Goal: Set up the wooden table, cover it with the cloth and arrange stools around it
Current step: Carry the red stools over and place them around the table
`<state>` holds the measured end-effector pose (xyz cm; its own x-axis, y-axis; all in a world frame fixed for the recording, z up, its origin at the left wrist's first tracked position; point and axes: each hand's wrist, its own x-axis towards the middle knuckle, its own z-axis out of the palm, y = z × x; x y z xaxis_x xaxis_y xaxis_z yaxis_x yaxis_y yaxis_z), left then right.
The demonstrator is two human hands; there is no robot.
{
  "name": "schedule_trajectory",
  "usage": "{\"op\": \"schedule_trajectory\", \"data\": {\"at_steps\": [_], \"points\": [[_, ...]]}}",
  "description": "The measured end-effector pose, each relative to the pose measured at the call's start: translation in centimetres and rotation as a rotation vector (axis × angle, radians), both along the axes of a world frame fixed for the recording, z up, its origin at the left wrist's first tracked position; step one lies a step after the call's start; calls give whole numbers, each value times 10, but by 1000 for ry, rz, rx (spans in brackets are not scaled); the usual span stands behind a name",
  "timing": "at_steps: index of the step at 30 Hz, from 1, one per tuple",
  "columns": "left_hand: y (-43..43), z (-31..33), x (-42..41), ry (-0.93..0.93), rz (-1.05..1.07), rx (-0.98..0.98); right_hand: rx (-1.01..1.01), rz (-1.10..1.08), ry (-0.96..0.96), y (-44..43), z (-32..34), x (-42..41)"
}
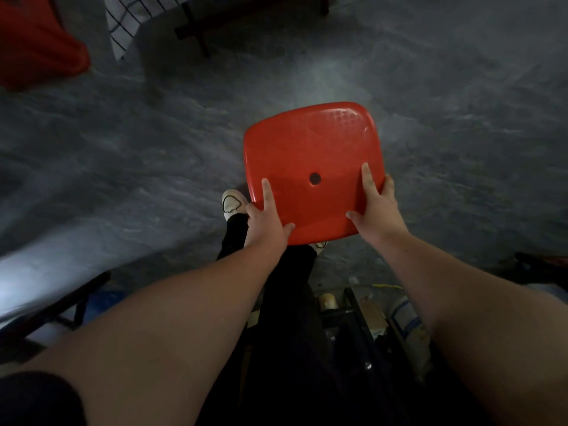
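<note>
A red plastic stool (310, 155) with a small hole in its square seat is seen from above, in front of my legs over the grey floor. My left hand (266, 219) grips the seat's near-left edge, fingers on top. My right hand (376, 207) grips its near-right edge. The stool's legs are hidden under the seat. At the top, a white cloth with a dark grid (123, 23) hangs from the table, whose dark legs (196, 29) show below it. A second red stool (33, 41) stands at the top left.
The grey concrete floor (138, 133) stretches between me and the table. A dark metal frame (61, 305) stands at the lower left. A black rack with jars and clutter (362, 312) is at the lower right. My shoes show beneath the held stool.
</note>
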<state>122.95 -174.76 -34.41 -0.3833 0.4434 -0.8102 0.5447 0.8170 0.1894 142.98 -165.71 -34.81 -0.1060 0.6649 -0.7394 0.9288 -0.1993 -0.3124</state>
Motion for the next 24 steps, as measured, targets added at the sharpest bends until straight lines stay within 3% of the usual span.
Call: {"op": "schedule_trajectory", "data": {"at_steps": [17,22,24], "points": [[-18,0,8,-25,-23,-1,-76,49,-47,-9,4,11],[-2,23,-19,-5,-219,-117,-141,156,-185,11,38,-1],[9,43,-32,-25,-205,-67,-123,196,-195,19,65,-8]]}}
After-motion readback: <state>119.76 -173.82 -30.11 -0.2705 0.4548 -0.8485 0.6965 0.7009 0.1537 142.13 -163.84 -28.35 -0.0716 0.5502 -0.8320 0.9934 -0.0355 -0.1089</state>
